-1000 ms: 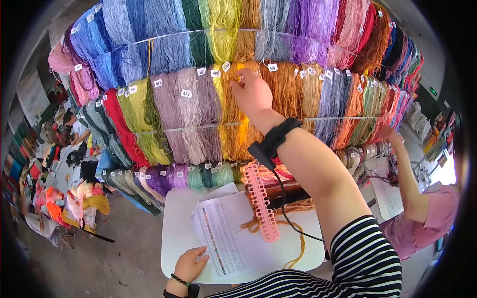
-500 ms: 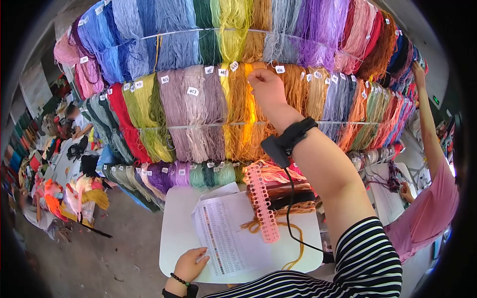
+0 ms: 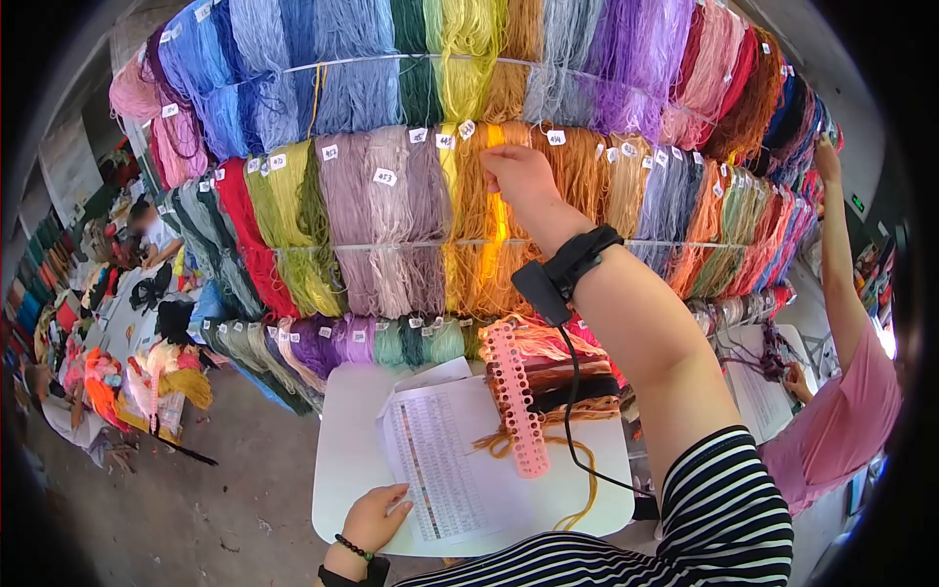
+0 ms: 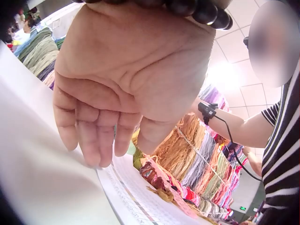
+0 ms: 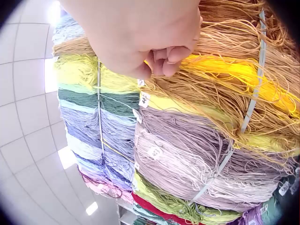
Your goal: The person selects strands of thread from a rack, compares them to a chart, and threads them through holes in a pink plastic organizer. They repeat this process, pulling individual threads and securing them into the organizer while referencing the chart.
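In the head view, the right hand (image 3: 523, 178) is raised to the upper edge of the middle row of hanging thread, its fingers bent in around a bright yellow skein (image 3: 499, 223). That skein hangs between golden-brown skeins (image 3: 471, 220), with mauve skeins (image 3: 342, 215) further left. The left hand (image 3: 376, 519) lies relaxed over the near left corner of the white table (image 3: 342, 450), its fingers at the left edge of a printed sheet (image 3: 445, 479). A pink perforated strip (image 3: 517, 401) lies towards the table's right edge, beside a dark bundle of thread (image 3: 567, 386). At the right, another person (image 3: 831, 421) reaches up to the rows.

In the left wrist view, the left palm faces the camera, fingers loosely extended and grasping nothing (whether the fingertips press on the paper cannot be told). A bracelet (image 4: 206, 11) of dark beads circles the wrist.

In the right wrist view, thumb and fingers are drawn together, pinching the bright yellow strands, which show beside the fingertips and run on beneath a pale strap (image 5: 253, 101) (the exact grip is partly hidden behind the hand).
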{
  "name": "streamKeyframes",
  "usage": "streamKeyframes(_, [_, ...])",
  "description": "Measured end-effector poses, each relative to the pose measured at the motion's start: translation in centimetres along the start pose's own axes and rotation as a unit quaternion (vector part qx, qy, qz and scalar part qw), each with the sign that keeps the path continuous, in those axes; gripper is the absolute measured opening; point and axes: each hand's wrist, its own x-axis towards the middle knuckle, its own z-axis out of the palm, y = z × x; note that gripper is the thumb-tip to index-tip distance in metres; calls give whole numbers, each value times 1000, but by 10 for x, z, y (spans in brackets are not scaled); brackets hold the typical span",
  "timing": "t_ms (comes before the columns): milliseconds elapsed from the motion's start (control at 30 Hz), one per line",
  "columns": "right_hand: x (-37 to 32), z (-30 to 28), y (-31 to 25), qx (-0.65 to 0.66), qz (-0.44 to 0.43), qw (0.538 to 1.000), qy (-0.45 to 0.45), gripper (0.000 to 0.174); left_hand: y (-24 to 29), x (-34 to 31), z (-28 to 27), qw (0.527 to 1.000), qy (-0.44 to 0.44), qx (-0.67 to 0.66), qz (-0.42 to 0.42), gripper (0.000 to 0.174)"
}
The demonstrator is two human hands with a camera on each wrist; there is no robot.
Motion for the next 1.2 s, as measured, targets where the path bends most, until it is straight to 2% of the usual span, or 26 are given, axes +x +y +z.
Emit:
streamKeyframes(200, [9,6,12,-189,-99,975,65,26,1,-1,-1,1000,1,-6,-6,36])
streamKeyframes(300, [6,7,10,-246,-118,959,81,27,-3,0,2,1000,1,-12,-7,36])
streamKeyframes(500, [3,4,8,-207,-93,970,81,24,0,1,1,1000,5,-9,1,35])
streamKeyframes(600, [-16,-4,-7,-195,-125,966,113,20,0,1,0,1000,6,-6,-6,34])
streamKeyframes(733, [-27,-19,-19,-267,-209,935,106,15,6,2,-2,1000,26,-13,1,34])
streamKeyframes(867, [-30,-31,-30,-73,-221,970,68,9,16,10,0,999,27,7,20,32])
streamKeyframes(933, [-58,-42,-53,100,-186,977,-10,8,29,14,-1,1000,25,-8,16,31])
streamKeyframes(967, [-75,-52,-62,163,-207,964,-43,7,32,17,1,999,17,-25,22,31])
streamKeyframes(1000, [-90,-62,-68,177,-236,953,-75,14,33,22,6,999,9,-43,27,30])
streamKeyframes(1067, [-147,-86,-80,352,-194,902,-157,16,41,32,14,998,-7,-57,31,29])
streamKeyframes(1100, [-179,-102,-83,374,-155,901,-157,13,47,36,18,998,-21,-52,27,28])
streamKeyframes(1133, [-199,-128,-70,399,-182,874,-210,13,50,40,24,996,-29,-73,37,28])
streamKeyframes(1167, [-230,-145,-66,399,-156,894,-135,18,54,45,31,994,-35,-95,47,28])
streamKeyframes(1200, [-251,-171,-53,431,-159,874,-158,21,57,47,38,992,-50,-106,35,28])
